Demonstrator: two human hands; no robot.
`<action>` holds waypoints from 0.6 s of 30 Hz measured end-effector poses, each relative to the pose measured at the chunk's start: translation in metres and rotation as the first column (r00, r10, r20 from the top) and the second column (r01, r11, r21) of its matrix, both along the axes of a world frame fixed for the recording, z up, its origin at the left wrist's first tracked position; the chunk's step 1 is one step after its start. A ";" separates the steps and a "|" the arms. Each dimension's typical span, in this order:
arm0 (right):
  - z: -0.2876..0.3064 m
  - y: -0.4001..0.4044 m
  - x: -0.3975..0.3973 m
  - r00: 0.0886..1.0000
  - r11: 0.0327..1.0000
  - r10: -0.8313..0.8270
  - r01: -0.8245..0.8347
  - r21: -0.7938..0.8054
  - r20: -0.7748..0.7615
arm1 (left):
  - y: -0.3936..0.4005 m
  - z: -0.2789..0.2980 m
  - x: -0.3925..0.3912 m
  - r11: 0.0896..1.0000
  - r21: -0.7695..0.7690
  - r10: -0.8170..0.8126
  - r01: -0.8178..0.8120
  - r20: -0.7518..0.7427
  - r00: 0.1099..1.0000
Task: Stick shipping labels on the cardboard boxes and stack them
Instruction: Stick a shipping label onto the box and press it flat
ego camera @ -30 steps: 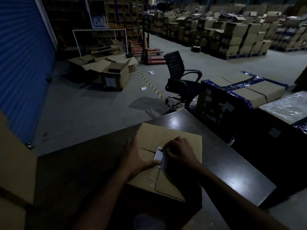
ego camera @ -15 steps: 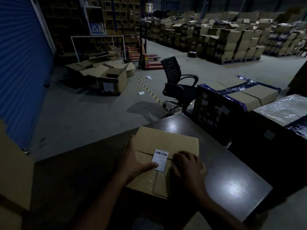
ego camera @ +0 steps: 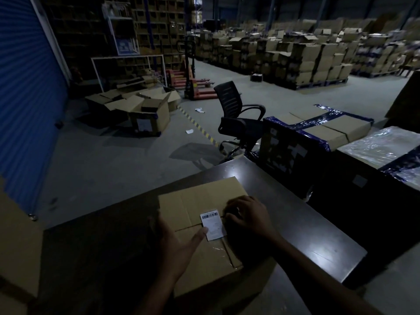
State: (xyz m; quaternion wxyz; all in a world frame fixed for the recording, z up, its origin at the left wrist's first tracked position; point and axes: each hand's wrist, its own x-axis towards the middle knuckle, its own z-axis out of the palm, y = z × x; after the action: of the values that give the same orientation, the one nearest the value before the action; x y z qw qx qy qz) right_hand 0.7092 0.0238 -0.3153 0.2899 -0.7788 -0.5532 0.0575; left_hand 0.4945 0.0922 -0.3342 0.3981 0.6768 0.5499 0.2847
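Note:
A closed cardboard box point(ego camera: 200, 196) lies on the dark table point(ego camera: 313, 230) in front of me. A white shipping label point(ego camera: 212, 225) with a barcode sits flat on the box top, over the flap seam. My left hand point(ego camera: 179, 244) grips the box's left side, its thumb pressing the label's left edge. My right hand point(ego camera: 246, 215) rests on the box top just right of the label, fingers bent down onto the cardboard; whether they touch the label's edge is hard to tell in the dim light.
A tall cardboard box point(ego camera: 16, 242) stands at my left. Blue-taped cartons point(ego camera: 327, 130) and a film-wrapped stack point(ego camera: 386, 148) crowd the table's right side. An office chair point(ego camera: 236, 117) stands beyond the table. Open boxes point(ego camera: 145, 110) litter the floor by the blue shutter point(ego camera: 25, 92).
The right hand has let go of the label and moved off to its right; the label now lies flat on the box. The left thumb stays on its left edge.

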 end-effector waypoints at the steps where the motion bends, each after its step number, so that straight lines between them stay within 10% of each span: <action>1: -0.002 0.002 -0.005 1.000 1.000 -0.030 0.030 0.005 0.000 | 0.006 0.002 0.003 0.995 0.095 0.010 -0.004 -0.062 0.998; 18: -0.013 0.009 -0.024 0.992 0.998 -0.046 0.052 -0.045 0.116 | 0.044 -0.006 0.017 0.956 0.239 -0.100 0.169 -0.276 0.956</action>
State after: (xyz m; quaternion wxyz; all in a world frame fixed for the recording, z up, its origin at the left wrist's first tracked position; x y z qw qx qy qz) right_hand 0.6850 0.0325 -0.3285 0.2404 -0.8009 -0.5481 0.0187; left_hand 0.5113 0.1364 -0.3406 0.2486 0.7908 0.5076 0.2350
